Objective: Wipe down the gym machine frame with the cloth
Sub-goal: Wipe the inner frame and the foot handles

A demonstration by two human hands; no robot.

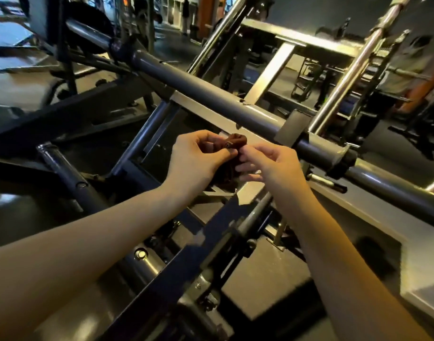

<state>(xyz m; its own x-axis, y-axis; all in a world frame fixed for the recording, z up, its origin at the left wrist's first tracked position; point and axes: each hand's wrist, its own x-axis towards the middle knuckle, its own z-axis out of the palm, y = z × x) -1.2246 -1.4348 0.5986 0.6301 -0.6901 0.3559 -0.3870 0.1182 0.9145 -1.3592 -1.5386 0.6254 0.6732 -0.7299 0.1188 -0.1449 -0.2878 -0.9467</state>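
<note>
Head view, looking down over a gym machine frame (pixel 211 99) of grey tubes, flat steel bars and chrome rods. Both bare forearms reach in from the bottom edge and meet mid-picture. Cloth (pixel 237 140), dark brown and bunched, sits between the two hands, held in the air just in front of the long grey tube that runs diagonally from upper left to lower right; contact with the tube cannot be told. Left hand (pixel 198 158) grips the cloth, fingers curled round its left side, thumb on top. Right hand (pixel 272 163) pinches the cloth's right edge between thumb and fingertips; more cloth hangs down dark between the palms. Dark floor (pixel 26 212) below, blurred machines and a standing person (pixel 407 60) at upper right.
</note>
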